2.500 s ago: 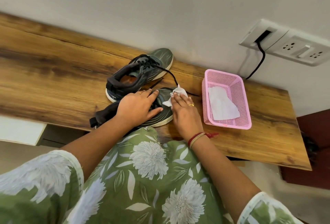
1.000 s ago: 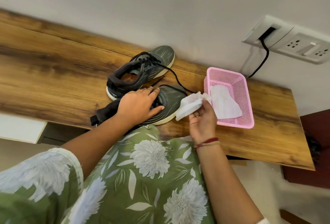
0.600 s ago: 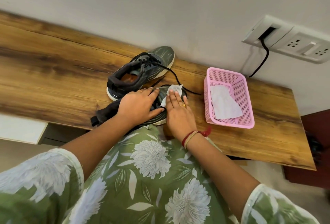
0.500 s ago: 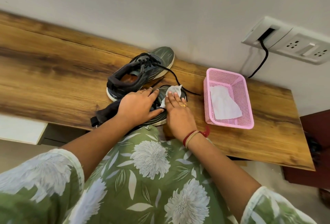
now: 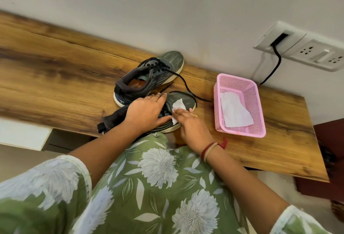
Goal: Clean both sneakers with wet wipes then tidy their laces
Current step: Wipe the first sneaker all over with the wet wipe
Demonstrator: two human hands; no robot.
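Table (image 5: 55,77) carries, left to right: far sneaker (image 5: 149,77) near the wall with loose lace (image 5: 188,88), left hand (image 5: 147,112) flat, fingers straight, on near sneaker (image 5: 186,97) at the front edge, right hand (image 5: 191,127) pressing wet wipe (image 5: 177,105) onto its toe with straight fingers, pink basket (image 5: 257,107) holding second wipe (image 5: 235,114).

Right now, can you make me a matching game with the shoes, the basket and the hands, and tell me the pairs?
Things:
1 far sneaker
2 pink basket
3 left hand
4 right hand

States:
A has a white wipe inside
B presses a folded wipe on the near sneaker toe
C no hand on it
D rests on the near sneaker's laces

Pairs: 1-C, 2-A, 3-D, 4-B
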